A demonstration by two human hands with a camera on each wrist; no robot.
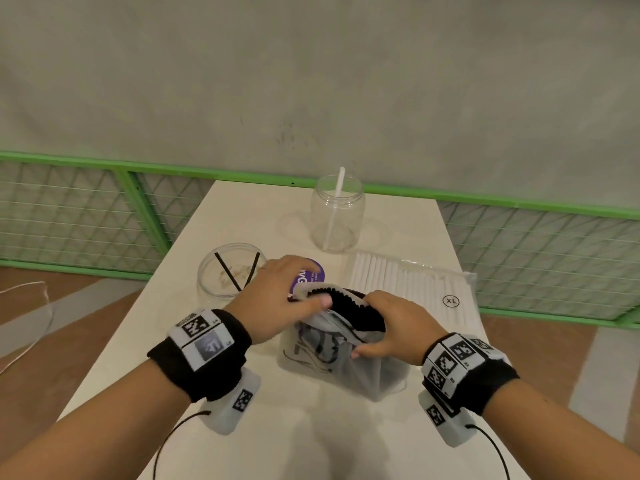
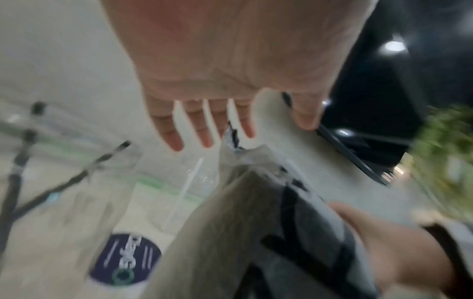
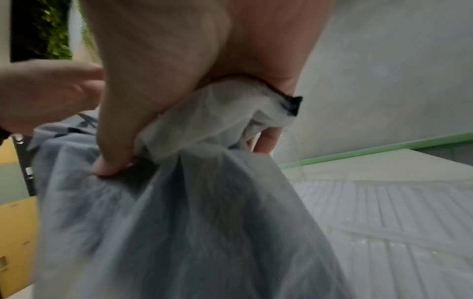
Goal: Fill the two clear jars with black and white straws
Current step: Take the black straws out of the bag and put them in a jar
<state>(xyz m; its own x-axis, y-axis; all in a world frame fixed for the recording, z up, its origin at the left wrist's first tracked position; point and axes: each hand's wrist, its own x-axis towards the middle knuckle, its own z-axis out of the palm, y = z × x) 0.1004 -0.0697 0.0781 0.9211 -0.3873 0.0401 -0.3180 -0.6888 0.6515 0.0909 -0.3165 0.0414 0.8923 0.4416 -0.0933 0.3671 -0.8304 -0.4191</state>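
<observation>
A clear jar point(image 1: 230, 275) at the left of the table point(image 1: 332, 438) holds two black straws point(image 1: 227, 271). The taller clear jar point(image 1: 337, 216) at the back holds one white straw point(image 1: 335, 206). In the middle stands a filmy plastic bag point(image 1: 336, 355) with black straws point(image 1: 346, 297) showing at its mouth. My right hand point(image 1: 377, 327) grips the bag's bunched right side, thumb point(image 3: 112, 159) pressed into the bag's film point(image 3: 192, 222). My left hand point(image 1: 304, 296) is at the bag's mouth, its fingers point(image 2: 204, 139) held straight above the bag's top point(image 2: 256, 222).
A flat pack of white straws point(image 1: 412, 289) lies at the right, marked XL. A purple round label point(image 1: 310, 277) shows just beyond my left hand. Green mesh fencing point(image 1: 86, 216) runs behind the table, with a grey wall above it. Wooden floor lies on both sides.
</observation>
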